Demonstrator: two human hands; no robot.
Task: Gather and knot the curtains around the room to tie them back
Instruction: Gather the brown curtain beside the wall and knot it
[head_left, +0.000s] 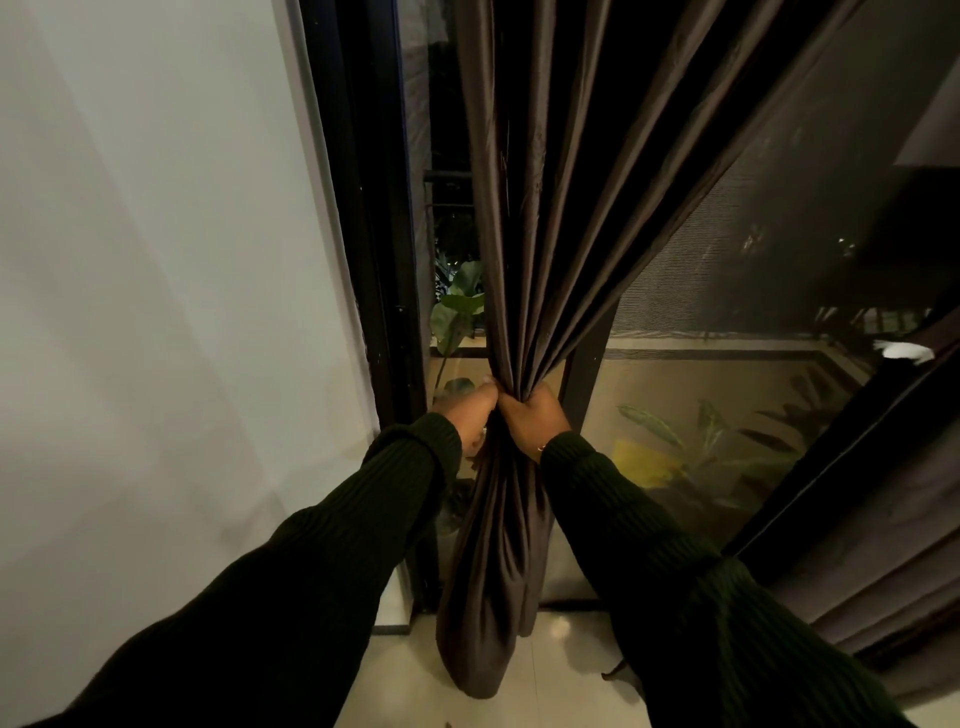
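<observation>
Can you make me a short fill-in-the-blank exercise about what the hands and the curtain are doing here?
1. Both hands squeeze the brown curtain into one tight ____.
2. The left hand and right hand hold the cloth at the same height, side by ____.
3. Below the grip, the curtain's bottom end rests on the tiled ____.
4. Both arms wear dark ribbed ____.

Missing words: bunch; side; floor; sleeves

Curtain (524, 218) top beyond frame

Home, curtain (524, 208), glass balcony door (727, 415)
</observation>
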